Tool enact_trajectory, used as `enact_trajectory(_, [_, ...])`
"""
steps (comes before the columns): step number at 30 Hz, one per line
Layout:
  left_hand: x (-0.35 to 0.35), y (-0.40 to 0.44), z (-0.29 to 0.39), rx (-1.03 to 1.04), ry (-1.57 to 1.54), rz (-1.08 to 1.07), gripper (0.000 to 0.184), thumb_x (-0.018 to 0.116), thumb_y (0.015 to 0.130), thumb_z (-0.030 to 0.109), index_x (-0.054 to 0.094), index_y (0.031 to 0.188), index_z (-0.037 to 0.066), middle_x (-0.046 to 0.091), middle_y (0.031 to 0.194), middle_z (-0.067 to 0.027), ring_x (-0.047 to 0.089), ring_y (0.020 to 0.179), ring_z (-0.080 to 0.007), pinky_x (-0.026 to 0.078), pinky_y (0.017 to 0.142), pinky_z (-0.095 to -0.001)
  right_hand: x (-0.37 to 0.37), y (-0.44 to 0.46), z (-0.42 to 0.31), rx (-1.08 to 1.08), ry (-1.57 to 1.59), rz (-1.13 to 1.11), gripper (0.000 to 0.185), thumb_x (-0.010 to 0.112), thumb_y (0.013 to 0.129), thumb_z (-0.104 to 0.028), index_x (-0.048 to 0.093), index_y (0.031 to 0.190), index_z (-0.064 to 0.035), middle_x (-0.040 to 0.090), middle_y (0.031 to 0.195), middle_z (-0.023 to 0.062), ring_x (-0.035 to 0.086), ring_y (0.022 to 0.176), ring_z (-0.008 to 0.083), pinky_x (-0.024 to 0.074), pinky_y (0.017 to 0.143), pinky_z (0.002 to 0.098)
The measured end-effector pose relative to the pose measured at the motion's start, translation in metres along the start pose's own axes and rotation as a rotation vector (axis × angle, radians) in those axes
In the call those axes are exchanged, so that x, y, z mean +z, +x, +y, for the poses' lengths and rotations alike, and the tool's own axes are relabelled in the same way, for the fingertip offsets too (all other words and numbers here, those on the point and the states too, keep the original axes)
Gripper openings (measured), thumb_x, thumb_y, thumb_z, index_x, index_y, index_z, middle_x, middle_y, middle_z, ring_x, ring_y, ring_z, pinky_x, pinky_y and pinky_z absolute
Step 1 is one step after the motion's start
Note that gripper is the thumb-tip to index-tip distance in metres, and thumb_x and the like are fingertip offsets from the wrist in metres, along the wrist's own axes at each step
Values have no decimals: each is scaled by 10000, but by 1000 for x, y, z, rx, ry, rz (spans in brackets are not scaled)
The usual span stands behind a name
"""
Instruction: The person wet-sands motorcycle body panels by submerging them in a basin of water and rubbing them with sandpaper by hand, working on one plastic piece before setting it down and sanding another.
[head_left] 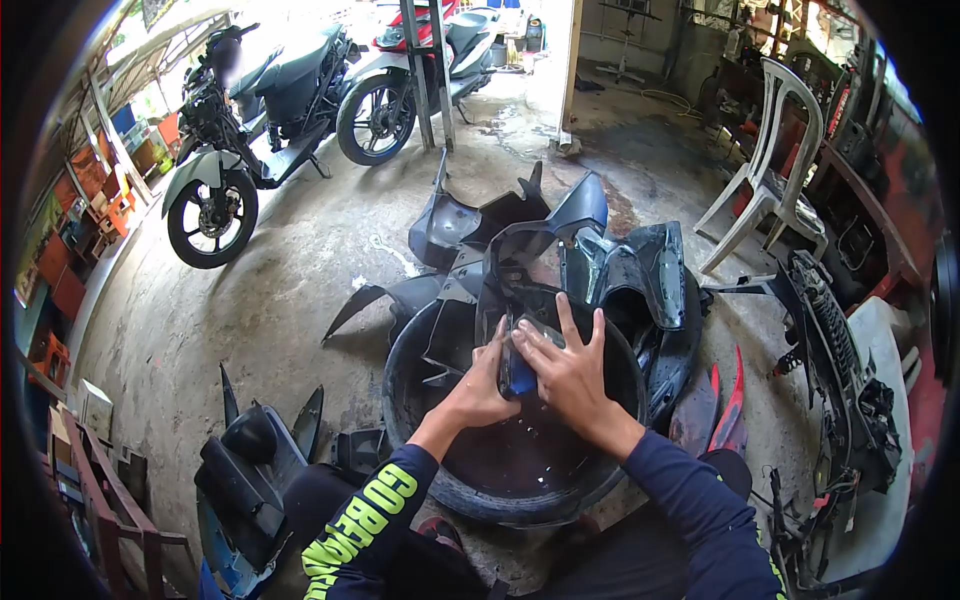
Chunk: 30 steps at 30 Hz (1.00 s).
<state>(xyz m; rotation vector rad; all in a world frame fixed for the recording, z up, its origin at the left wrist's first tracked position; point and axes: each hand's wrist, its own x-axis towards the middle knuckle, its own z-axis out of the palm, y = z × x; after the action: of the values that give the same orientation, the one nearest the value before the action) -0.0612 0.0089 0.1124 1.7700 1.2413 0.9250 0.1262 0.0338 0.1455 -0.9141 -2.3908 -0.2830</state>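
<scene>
A round black tub (530,510) with dark water in it stands between my knees. Over it, my left hand (480,385) is wrapped against the left side of a dark plastic part (517,378) with a blue patch. My right hand (570,375) lies on the part's right side, its index and middle fingers spread upward and other fingers pressing on the surface. Dark motorcycle fairing pieces (520,245) lean over the tub's far rim, just beyond my hands. What my fingertips touch underneath is hidden.
Black fairings (245,480) lie at the lower left. Red pieces (730,410) and a black frame (840,400) are on the right. A plastic chair (770,170) stands behind them. Two motorcycles, one partly stripped (290,90) and one red (390,100), are parked at the back.
</scene>
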Motion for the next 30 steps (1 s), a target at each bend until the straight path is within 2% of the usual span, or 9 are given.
enact_trajectory(3, [-6, -1, -2, -48, -26, 8, 1238, 759, 581, 139, -5, 1543, -9, 408, 1413, -290, 363, 1314, -419, 299, 1136, -425, -11, -17, -29, -33, 75, -34, 506, 640, 763, -99, 643, 1267, -147, 606, 1337, 20, 245, 1458, 383, 122, 1060, 752])
enact_trajectory(4, [-6, 0, -4, -44, -20, 8, 1232, 758, 588, 141, -5, 1545, -1, 414, 1404, -294, 365, 1310, -423, 299, 1134, -424, -11, -22, -30, -52, 115, -8, 436, 602, 795, -96, 660, 1227, -86, 616, 1316, 61, 266, 1445, 399, 121, 1047, 768])
enact_trajectory(8, [-2, 0, -5, 4, 30, -2, 1205, 737, 610, 132, -10, 1546, 3, 423, 1385, -304, 367, 1302, -434, 297, 1131, -418, 5, 0, -5, 5, -21, 10, 428, 632, 787, -125, 673, 1212, -116, 621, 1307, 62, 257, 1453, 393, 96, 1055, 766])
enact_trajectory(19, [2, 0, -22, -18, -118, 42, 1227, 732, 579, 129, -21, 1535, -32, 404, 1405, -305, 374, 1296, -432, 288, 1137, -427, -4, -22, -32, -39, 82, -4, 451, 593, 808, -113, 635, 1257, -108, 603, 1322, 48, 265, 1443, 400, 139, 1056, 753])
enact_trajectory(23, [0, 0, -9, 6, 35, 17, 1206, 729, 602, 116, -21, 1536, -29, 395, 1414, -313, 375, 1293, -436, 283, 1137, -428, 3, -6, -20, 43, 15, 13, 459, 620, 794, -115, 645, 1252, -119, 609, 1324, 34, 275, 1446, 382, 132, 1067, 745])
enact_trajectory(25, [-2, 2, -21, -15, -89, 41, 1202, 730, 612, 126, -21, 1539, -17, 448, 1366, -305, 396, 1275, -433, 296, 1126, -427, -5, -22, -41, -14, 129, -26, 460, 600, 808, -87, 637, 1265, -109, 607, 1336, 41, 291, 1438, 387, 146, 1057, 748])
enact_trajectory(27, [-1, 1, -12, 13, 63, 97, 1202, 741, 622, 137, -26, 1532, -34, 459, 1355, -302, 418, 1253, -426, 293, 1121, -431, -3, -18, -34, -14, 153, -19, 443, 561, 836, -84, 628, 1274, -97, 605, 1339, 60, 317, 1419, 398, 157, 1058, 740])
enact_trajectory(29, [5, 5, -6, 101, 42, 125, 1254, 786, 620, 178, -55, 1522, -51, 453, 1358, -302, 408, 1270, -413, 276, 1128, -431, 1, 3, -18, 140, 71, -13, 436, 550, 846, -99, 627, 1275, -93, 602, 1340, 80, 335, 1406, 401, 155, 1070, 725])
enact_trajectory(30, [6, 5, -4, -7, -35, 123, 1276, 795, 608, 177, -72, 1513, -65, 413, 1396, -296, 383, 1303, -400, 263, 1136, -425, 0, 4, -21, 156, 72, -13, 428, 540, 856, -119, 627, 1274, -89, 601, 1340, 88, 346, 1398, 401, 159, 1075, 716])
